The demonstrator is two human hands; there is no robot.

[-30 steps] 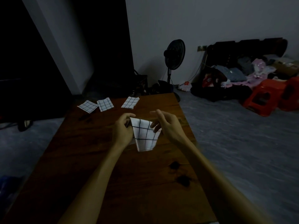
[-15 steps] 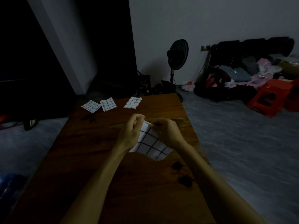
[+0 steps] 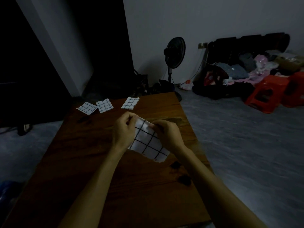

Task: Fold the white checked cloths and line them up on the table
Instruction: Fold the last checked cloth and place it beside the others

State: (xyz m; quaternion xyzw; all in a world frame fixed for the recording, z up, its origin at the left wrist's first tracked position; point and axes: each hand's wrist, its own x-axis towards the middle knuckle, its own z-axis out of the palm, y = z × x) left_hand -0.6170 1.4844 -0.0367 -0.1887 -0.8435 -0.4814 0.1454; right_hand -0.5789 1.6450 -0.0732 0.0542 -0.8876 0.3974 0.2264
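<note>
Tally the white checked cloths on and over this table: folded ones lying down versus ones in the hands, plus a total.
Folded cloths lying at the table's far edge: 3
Cloth held by left hand and right hand: 1
Total: 4

Four white checked cloths in all. Three lie folded at the far end of the one wooden surface (image 3: 92,162): the leftmost cloth (image 3: 87,108), the middle cloth (image 3: 104,105) touching or just overlapping it, and the third cloth (image 3: 130,103) a little apart to the right. The fourth cloth (image 3: 148,142) is held up between two hands, the left hand (image 3: 123,129) and the right hand (image 3: 167,134). On the floor beyond: one standing fan (image 3: 174,55), two red stools (image 3: 267,94), and one heap of clothes (image 3: 243,69) too jumbled to count.
</note>
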